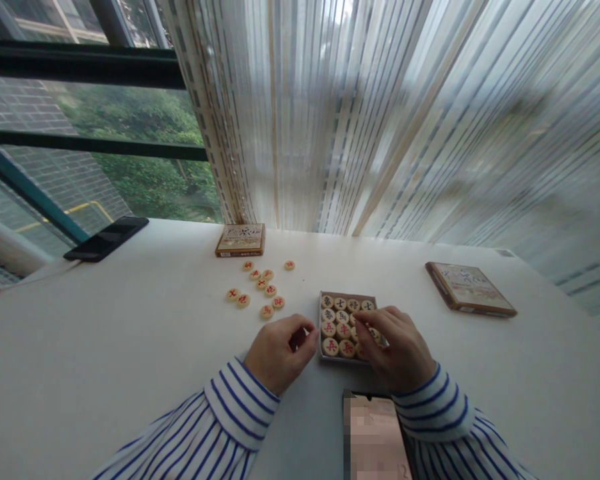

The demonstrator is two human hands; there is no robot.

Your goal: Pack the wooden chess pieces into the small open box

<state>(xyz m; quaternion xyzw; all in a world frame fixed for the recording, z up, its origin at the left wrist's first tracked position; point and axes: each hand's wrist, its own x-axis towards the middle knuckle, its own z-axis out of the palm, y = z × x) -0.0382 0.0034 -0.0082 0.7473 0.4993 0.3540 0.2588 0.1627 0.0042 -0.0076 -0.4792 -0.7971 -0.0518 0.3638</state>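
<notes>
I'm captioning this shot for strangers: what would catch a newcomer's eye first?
Probably the open box of marked round pieces on the white table, with the right hand over its right side and the left hand by its left edge. Next come the loose pieces beyond the left hand, then the pale striped curtain behind.

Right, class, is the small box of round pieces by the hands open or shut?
Open: the box is uncovered, and rows of round pieces show inside. The right hand hides some of them.
</notes>
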